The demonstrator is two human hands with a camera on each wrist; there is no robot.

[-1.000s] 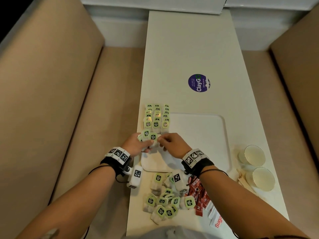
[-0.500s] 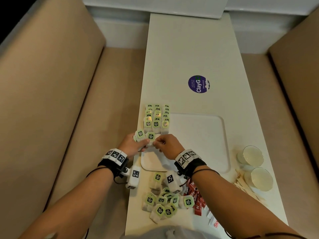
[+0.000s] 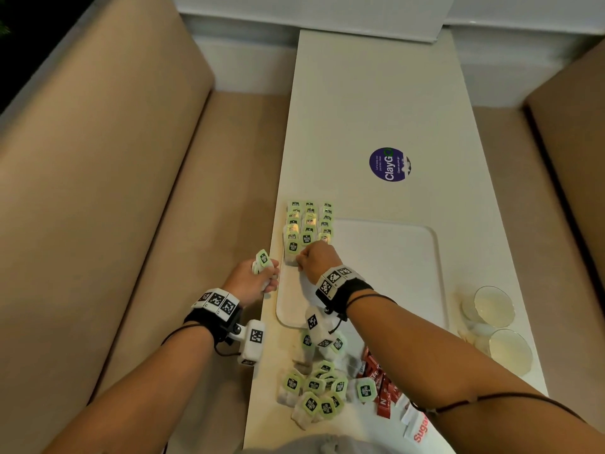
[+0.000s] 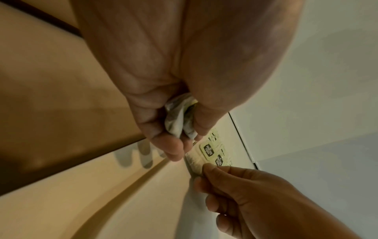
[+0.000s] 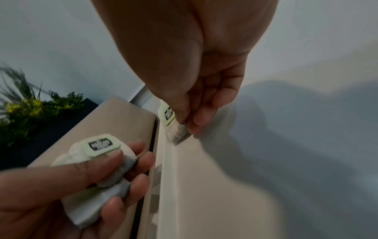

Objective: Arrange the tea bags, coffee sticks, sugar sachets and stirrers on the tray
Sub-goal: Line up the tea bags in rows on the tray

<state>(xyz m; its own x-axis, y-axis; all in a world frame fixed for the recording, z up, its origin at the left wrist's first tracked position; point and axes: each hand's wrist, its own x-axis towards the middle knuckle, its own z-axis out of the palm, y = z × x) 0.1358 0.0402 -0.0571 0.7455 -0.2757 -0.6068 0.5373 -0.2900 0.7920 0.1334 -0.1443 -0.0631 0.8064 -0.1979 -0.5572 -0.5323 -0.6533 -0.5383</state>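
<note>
A: Count? 
B: Three columns of green-tagged white tea bags [image 3: 309, 224] on the left end of the white rectangular plastic tray [image 3: 393, 267], about six per column; blur blocks an exact count. Two clear glass cups [image 3: 494, 306] at right.

A: Hands?
B: Left hand [image 3: 252, 281] grips a small bunch of tea bags [image 5: 98, 163] off the table's left edge. Right hand [image 3: 319, 260] pinches one tea bag [image 3: 292, 252] at the near end of the left column.

A: Surface?
B: Long white table [image 3: 376, 109] between beige padded benches [image 3: 98, 191]; purple round sticker [image 3: 389, 164].

A: Hidden?
B: Loose tea-bag pile [image 3: 314, 391], red coffee sticks [image 3: 381, 388] and sugar sachets [image 3: 417, 427] near the bottom edge, partly cut off by the right arm.
</note>
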